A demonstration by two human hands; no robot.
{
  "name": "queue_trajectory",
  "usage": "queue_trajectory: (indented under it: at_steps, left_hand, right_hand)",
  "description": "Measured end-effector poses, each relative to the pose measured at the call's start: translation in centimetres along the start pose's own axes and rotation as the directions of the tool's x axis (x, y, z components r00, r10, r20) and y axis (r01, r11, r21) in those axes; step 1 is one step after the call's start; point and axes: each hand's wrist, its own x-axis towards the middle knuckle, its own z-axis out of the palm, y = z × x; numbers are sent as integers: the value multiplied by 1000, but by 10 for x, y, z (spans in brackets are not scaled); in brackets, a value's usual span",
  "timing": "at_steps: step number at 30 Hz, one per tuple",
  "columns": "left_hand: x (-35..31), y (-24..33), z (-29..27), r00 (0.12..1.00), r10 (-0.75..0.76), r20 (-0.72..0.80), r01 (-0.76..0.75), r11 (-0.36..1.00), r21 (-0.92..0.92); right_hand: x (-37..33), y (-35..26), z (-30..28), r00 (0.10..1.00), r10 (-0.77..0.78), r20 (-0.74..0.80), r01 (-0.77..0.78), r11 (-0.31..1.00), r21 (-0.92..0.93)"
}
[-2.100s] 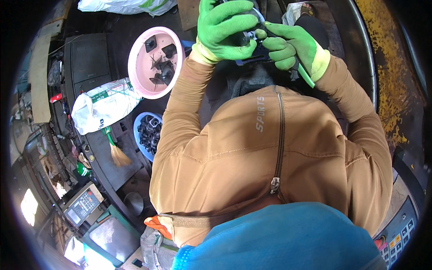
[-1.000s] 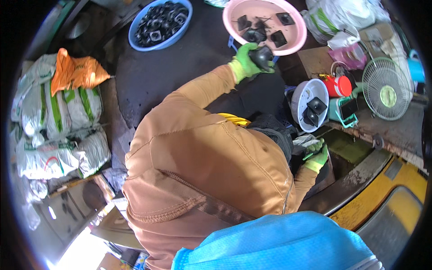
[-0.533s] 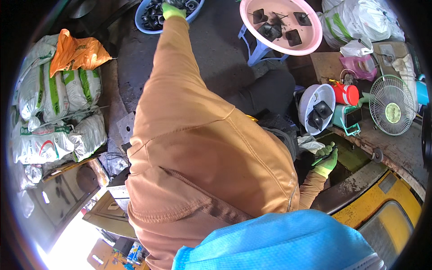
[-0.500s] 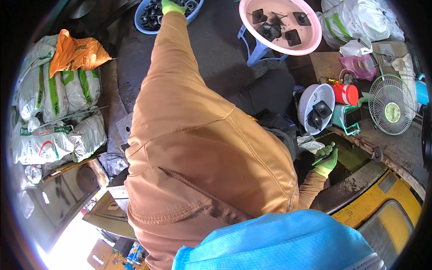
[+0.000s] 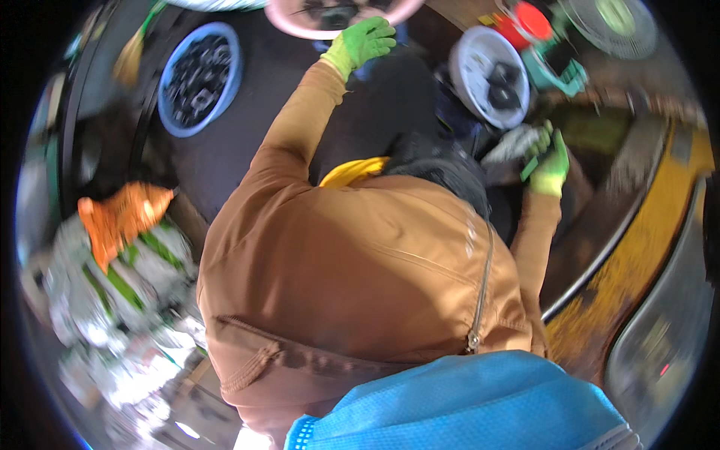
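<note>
My left hand [image 5: 361, 45], in a bright green glove, is at the near rim of a pink basin [image 5: 304, 30], over it or just in front of it. Its fingers are stretched out to the right, and nothing shows in them. Dark pieces lie inside the basin. My right hand [image 5: 553, 163], gloved the same way, is low on the right with its fingers curled around a slim green tool [image 5: 529, 168]; blur hides its exact kind. Just beyond it stands a whitish basin [image 5: 466, 94] holding a few black cup-like parts [image 5: 504, 88].
A blue basin [image 5: 166, 105] full of small black parts stands on the floor to the left. Stuffed white-green sacks [image 5: 112, 289] with an orange bag [image 5: 124, 217] are piled at left. A yellow machine edge [image 5: 600, 315] runs along the right, below a fan [image 5: 615, 26].
My left hand has left the blue basin and come right and nearer, to the pink basin. The view has turned, shifting the surroundings. My right hand keeps the green tool.
</note>
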Motion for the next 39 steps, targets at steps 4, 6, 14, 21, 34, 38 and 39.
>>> queue_trajectory:
  at_steps: [4, 6, 14, 21, 34, 38, 39]
  left_hand:
    - [33, -43, 121, 979, -65, 193, -44, 858, 512]
    - [54, -59, 162, 979, -171, 110, 13, 592, 806]
    - [181, -191, 223, 967, -209, 148, -202, -264, 943]
    - [193, -205, 218, 996, -1, 89, -89, -135, 987]
    - [5, -93, 280, 902, -115, 416, 43, 983, 180]
    - [2, -74, 284, 555, 248, 794, -829, 244, 503]
    - [2, -72, 285, 488, 208, 848, -870, 199, 452]
  right_hand:
    - [5, 2, -17, 982, -62, 177, 13, 963, 268]
    - [4, 1, -23, 976, -109, 190, 47, 951, 306]
    - [-16, -2, -12, 990, -143, -11, 142, 973, 181]
    - [-23, -4, -9, 993, -103, -65, 114, 972, 203]
    - [-40, -6, 25, 917, -366, 156, 345, 927, 148]
    - [-46, 5, 31, 904, -354, 239, 311, 929, 201]
    - [-46, 7, 33, 896, -347, 277, 294, 931, 215]
